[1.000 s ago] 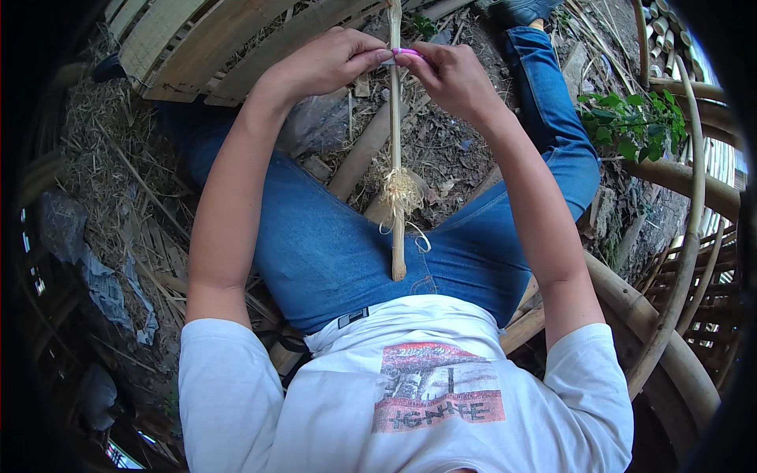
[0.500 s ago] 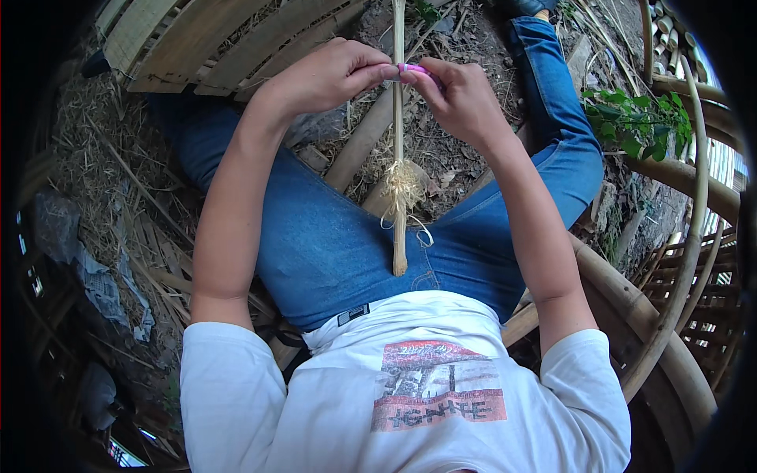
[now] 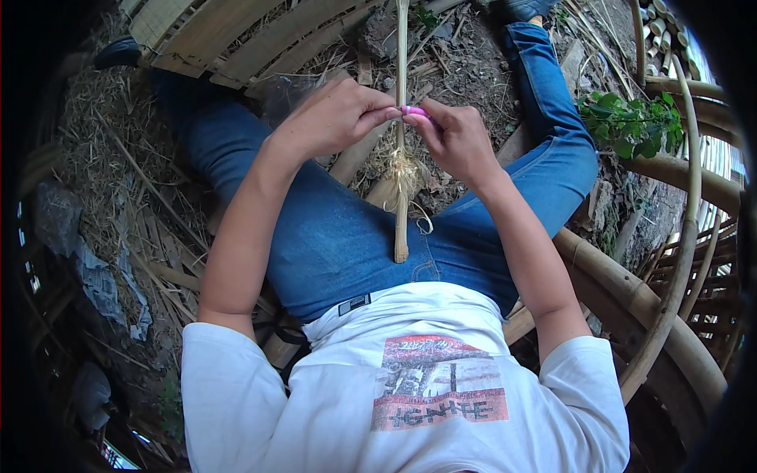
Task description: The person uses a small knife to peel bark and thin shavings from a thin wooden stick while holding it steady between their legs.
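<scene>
Both hands are up at the middle, meeting at a pale, slim stick (image 3: pixel 401 55), and the grip is tight on either side! The right hand (image 3: pixel 459 142) has a pink handle (image 3: pixel 419 115) pinched between thumb and forefinger, the other fingers curled in behind. That handle sits just right of the stick, its near end right at the stick's edge. Over to the left hand (image 3: pixel 337 118): a narrow grip here too, thumb and forefinger brought together at the stick's left edge. Whatever lies between those fingertips is too small to make out, so I cannot tell whether it presses on the stick itself.

And the stick? It runs nearly straight up and down the view, out past the top edge, its lower end over the front of the blue jeans (image 3: pixel 323 225), just above the hem of the white T-shirt (image 3: pixel 331 402). Below the hands a fluffy tuft of shavings (image 3: pixel 404 169) clings to it, with a thin curl (image 3: pixel 426 226) hanging off to the right, over the denim.

The legs are spread wide around the littered ground (image 3: pixel 481 67); a slatted wooden panel (image 3: pixel 264 35) lies up beyond the left hand, a leafy green plant (image 3: pixel 635 126) out by the right knee.
</scene>
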Demonstrator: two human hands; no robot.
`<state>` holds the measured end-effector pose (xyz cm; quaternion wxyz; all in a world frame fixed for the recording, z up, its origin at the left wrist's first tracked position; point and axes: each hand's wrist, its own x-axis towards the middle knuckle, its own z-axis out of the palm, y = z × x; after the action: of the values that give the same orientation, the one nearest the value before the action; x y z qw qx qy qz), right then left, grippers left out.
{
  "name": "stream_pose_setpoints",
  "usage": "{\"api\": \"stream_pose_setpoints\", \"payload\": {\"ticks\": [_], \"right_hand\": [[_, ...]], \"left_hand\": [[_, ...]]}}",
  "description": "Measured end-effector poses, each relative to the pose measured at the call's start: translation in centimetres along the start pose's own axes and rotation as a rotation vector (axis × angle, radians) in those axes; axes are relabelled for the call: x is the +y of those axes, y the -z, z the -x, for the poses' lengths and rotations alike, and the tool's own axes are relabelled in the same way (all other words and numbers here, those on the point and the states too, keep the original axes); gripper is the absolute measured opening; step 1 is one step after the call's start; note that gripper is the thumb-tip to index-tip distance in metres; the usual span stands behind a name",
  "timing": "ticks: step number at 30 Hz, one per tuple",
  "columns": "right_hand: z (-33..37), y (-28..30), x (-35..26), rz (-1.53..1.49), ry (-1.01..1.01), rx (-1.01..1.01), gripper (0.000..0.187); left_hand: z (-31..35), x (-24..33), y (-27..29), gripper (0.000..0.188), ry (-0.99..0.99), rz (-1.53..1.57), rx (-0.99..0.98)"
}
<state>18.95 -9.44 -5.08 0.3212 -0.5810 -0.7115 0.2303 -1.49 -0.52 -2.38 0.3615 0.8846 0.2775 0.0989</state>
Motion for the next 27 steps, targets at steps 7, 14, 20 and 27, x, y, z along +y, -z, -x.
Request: {"api": "stream_pose_setpoints", "payload": {"ticks": [7,14,20,27], "right_hand": [[0.8,0.0,-0.8,-0.001,-0.033,-0.038,0.023],[2.2,0.3,-2.0,-0.009,-0.083,-0.075,0.023],[1.0,1.2,-1.8,0.025,-0.077,-0.134,0.023],[-8.7,2.9,1.8,0.156,0.068,-0.029,0.03]], "left_hand": [[0.9,0.3,-0.8,0.017,-0.036,-0.04,0.037],[2.1,1.1,-1.5,0.019,0.022,0.016,0.016],[1.6,1.2,-0.6,0.019,0.049,0.126,-0.004],[-5.2,-4.3,2.3,0.025,-0.013,0.074,0.191]]}}
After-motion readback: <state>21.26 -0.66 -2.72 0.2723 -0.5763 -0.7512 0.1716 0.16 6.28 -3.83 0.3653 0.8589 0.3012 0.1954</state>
